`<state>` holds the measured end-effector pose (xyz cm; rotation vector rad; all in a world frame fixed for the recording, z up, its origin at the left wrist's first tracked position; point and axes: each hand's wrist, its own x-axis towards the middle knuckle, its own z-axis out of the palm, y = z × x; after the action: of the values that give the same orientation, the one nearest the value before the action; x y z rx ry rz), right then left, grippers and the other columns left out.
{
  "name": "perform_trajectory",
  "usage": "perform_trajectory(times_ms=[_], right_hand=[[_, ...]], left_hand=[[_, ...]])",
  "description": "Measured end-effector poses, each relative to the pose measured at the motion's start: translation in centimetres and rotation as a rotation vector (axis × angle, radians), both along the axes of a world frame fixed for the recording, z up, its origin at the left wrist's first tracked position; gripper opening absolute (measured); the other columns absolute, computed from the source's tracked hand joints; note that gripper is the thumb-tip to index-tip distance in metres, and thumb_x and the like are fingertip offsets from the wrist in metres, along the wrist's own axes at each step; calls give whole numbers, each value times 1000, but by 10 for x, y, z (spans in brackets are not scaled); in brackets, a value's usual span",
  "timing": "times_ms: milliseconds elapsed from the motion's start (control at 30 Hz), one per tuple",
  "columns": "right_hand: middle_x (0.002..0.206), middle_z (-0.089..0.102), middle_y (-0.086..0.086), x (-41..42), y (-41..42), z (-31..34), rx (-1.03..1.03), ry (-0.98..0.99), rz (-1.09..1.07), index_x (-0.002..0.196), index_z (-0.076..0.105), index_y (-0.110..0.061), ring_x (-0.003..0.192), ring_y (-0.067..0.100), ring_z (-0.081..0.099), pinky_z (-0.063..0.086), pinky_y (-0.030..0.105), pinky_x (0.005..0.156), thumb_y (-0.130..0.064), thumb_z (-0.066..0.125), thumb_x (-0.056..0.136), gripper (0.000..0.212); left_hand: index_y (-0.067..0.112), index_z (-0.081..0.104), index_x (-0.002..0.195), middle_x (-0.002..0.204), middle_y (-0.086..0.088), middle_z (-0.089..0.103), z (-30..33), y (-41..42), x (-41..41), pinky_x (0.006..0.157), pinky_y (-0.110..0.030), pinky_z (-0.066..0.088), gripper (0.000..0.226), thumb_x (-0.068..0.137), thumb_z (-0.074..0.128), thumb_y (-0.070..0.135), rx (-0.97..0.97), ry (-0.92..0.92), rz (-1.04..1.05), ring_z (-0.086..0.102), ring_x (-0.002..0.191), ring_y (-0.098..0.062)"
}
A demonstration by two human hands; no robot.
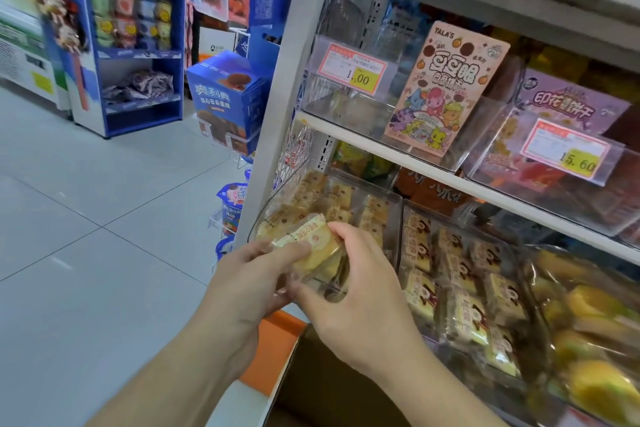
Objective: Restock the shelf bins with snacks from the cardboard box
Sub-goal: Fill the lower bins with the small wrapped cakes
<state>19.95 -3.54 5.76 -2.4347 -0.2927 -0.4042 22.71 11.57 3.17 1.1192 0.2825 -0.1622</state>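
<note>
My left hand (242, 281) and my right hand (356, 291) together grip a small stack of yellow wrapped snack packs (311, 246). The stack hovers at the front edge of a clear plastic shelf bin (393, 204) that holds several similar yellow packs. Below my right wrist lies the open cardboard box (318, 381), its inside dark and mostly hidden by my arm.
To the right, a second clear bin (460, 288) holds several brown-printed snack packs, and a third (588, 322) holds yellow bagged items. The upper shelf (415, 163) carries price-tagged bins and a pink snack box (446, 87). Blue display racks (138, 45) stand across the tiled floor at left.
</note>
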Motion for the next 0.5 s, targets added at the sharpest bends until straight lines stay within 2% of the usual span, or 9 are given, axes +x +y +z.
perform_trajectory(times_ms=[67,133,200,233,267,300,367,433,500], right_hand=[[139,40,-26,7,-1,0,-35,-23,-18,149,39,-39,128,-5,42,40,16,104,-55,82,82,81],[139,43,-23,19,-5,1,-8,-31,-44,150,42,-38,129,-4,44,43,18,108,-48,84,84,80],[137,47,-25,34,-9,2,34,-17,-52,151,43,-39,125,-11,45,42,7,103,-39,83,87,75],[137,48,-25,43,-11,3,48,-5,-50,152,42,-40,125,-13,45,40,2,98,-36,81,88,75],[138,50,-24,54,-12,3,57,12,-45,151,41,-42,126,-12,46,40,2,97,-36,80,89,74],[140,51,-22,66,-13,3,49,23,-42,151,40,-43,129,-6,48,43,9,102,-36,79,89,73],[146,51,-16,94,-14,2,-1,30,-44,151,40,-41,137,5,46,45,29,114,-36,76,91,70],[154,46,-13,127,-15,2,-48,75,-57,153,40,-38,144,8,40,39,35,120,-33,72,95,67],[150,48,-11,159,-16,2,-74,110,-98,148,45,-39,140,12,44,42,37,117,-28,71,94,61]], left_hand=[[15,80,110,105,-8,81,2,-2,2,74,-35,63,34,80,88,29,40,-27,-23,78,96,-22],[17,81,108,104,-4,82,6,-2,6,91,-39,61,25,92,76,36,58,-66,-76,77,102,-20],[26,79,115,109,10,80,8,0,11,100,-38,56,26,100,64,42,197,-140,-99,74,105,-10],[33,75,122,116,20,75,5,3,14,102,-31,52,27,104,58,44,345,-218,-77,69,109,-2],[40,66,133,128,27,66,3,6,17,104,-25,46,31,107,50,46,558,-317,-56,60,117,4],[44,54,146,141,30,54,-2,10,20,109,-22,39,41,109,39,50,830,-427,-59,49,129,6],[48,22,163,168,29,21,-20,16,31,128,-30,23,61,104,16,60,1208,-582,-171,17,156,2],[54,-8,161,171,30,-10,-37,21,41,133,-38,12,70,93,-4,67,1350,-561,-306,-12,159,1],[56,-20,156,166,30,-27,-47,22,46,133,-36,2,74,83,-18,68,1411,-525,-396,-28,154,1]])
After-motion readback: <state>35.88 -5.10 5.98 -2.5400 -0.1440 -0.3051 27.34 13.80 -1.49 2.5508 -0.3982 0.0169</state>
